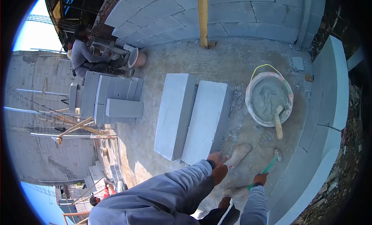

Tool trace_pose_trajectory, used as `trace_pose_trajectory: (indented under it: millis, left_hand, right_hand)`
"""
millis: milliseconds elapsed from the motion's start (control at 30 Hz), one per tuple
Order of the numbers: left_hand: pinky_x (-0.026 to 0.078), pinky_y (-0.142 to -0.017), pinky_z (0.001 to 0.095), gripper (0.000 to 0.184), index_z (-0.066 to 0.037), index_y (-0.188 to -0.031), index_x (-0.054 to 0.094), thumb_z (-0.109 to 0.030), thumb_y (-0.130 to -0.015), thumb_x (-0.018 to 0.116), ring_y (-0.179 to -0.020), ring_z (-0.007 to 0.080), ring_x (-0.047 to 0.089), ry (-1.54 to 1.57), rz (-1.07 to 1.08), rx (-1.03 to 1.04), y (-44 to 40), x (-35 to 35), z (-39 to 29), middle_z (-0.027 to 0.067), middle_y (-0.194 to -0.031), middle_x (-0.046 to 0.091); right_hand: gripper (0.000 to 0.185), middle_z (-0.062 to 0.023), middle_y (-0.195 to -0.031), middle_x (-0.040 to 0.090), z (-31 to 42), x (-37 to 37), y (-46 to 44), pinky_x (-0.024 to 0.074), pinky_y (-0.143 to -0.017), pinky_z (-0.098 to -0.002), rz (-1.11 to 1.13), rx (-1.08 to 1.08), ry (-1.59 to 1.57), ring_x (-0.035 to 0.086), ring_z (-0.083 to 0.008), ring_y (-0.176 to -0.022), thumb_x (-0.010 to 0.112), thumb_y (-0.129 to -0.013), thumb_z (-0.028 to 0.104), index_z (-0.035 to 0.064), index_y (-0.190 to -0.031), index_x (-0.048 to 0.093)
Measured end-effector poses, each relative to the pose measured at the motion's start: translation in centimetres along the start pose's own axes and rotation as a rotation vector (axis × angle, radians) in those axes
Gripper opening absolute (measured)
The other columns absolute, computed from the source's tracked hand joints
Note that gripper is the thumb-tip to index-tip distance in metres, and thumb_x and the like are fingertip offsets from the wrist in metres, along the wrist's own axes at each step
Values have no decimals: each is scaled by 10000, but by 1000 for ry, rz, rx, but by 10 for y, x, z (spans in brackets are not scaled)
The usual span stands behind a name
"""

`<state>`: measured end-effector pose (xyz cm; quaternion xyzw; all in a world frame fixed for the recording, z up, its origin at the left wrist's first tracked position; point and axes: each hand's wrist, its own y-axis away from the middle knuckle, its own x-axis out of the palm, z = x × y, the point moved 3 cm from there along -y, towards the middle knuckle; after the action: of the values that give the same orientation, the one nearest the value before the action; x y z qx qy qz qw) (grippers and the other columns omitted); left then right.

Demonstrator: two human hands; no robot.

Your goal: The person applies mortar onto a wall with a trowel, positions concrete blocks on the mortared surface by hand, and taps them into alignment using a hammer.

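Note:
My left hand is bare and looks loosely open with nothing in it, beside the lower end of a pale block and close to my foot. Whether it touches the block is unclear. My right hand is closed around the green handle of a hammer-like tool, whose grey-coated head is over the floor. A second pale block lies alongside the first. Above the tool, a bucket holds wet grey mortar, with a wooden-handled tool leaning in it.
A low block wall runs along the right side. Across the top stands another block wall with a timber prop. Stacked blocks are at left, near a seated person and another bucket.

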<state>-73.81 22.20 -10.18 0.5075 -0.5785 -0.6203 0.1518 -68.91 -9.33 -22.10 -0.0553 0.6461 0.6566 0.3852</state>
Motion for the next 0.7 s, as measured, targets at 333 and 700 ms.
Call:
trace_pose_trajectory:
  millis: [333,700]
  left_hand:
    - [464,-896,455,566,-5,-1066,643,-521,-883,496,-1034,404,599,123,-169,73,-16,-103,-19,262,-1055,637]
    - [469,-913,436,587,-27,-1157,626,-537,-884,524,-1062,396,595,325,-97,-53,-17,-80,7,257,-1088,631]
  right_hand:
    - [407,-271,-1056,618,94,-101,6,476,-889,-430,-361,-106,13,601,-399,-984,549,-843,250,-85,-1072,577]
    - [492,-256,-1248,513,444,-222,-100,369,-1026,-442,-618,-789,131,462,-403,-1201,640,-812,217,9,-1241,520]
